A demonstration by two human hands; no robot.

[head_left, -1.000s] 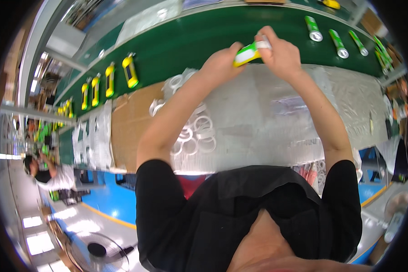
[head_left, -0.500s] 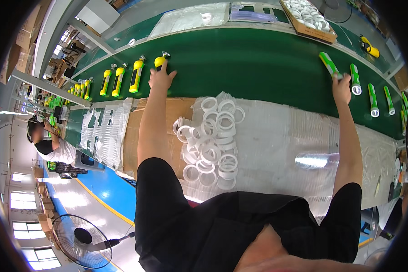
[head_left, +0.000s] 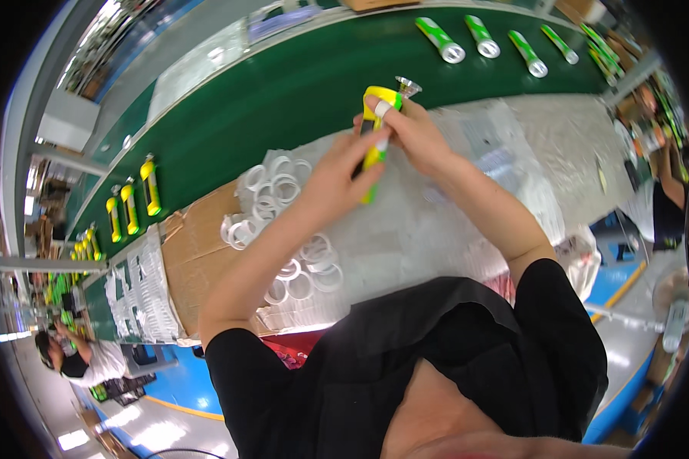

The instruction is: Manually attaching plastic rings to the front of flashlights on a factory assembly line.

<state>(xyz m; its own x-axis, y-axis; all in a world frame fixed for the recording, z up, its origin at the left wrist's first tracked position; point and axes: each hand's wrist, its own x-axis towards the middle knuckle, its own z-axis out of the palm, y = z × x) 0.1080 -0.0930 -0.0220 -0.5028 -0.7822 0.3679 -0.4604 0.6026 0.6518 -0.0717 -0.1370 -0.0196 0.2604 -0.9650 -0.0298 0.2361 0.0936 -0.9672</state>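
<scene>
In front of me, over the near edge of the green belt, a yellow and green flashlight (head_left: 374, 157) is held in both hands. My left hand (head_left: 343, 167) is wrapped round its lower body. My right hand (head_left: 417, 136) grips the yellow head end, with a white band round the thumb. A shiny reflector piece (head_left: 408, 86) sticks out at the head, beyond my right fingers. Part of the body is covered by my fingers, and the left hand is slightly blurred. Below and left of the hands lie loose white rings (head_left: 285, 188) in a pile.
The green belt (head_left: 283, 99) carries more yellow flashlights (head_left: 151, 187) on the left and several green and silver flashlights (head_left: 478, 37) at the far right. Cardboard (head_left: 199, 237) and clear plastic sheeting (head_left: 421, 237) cover the near table. A co-worker (head_left: 84, 356) sits at far left.
My left hand has brought a yellow flashlight from the belt to the middle, where my right hand has joined it. The right hand has let go of a green flashlight. The view has turned right.
</scene>
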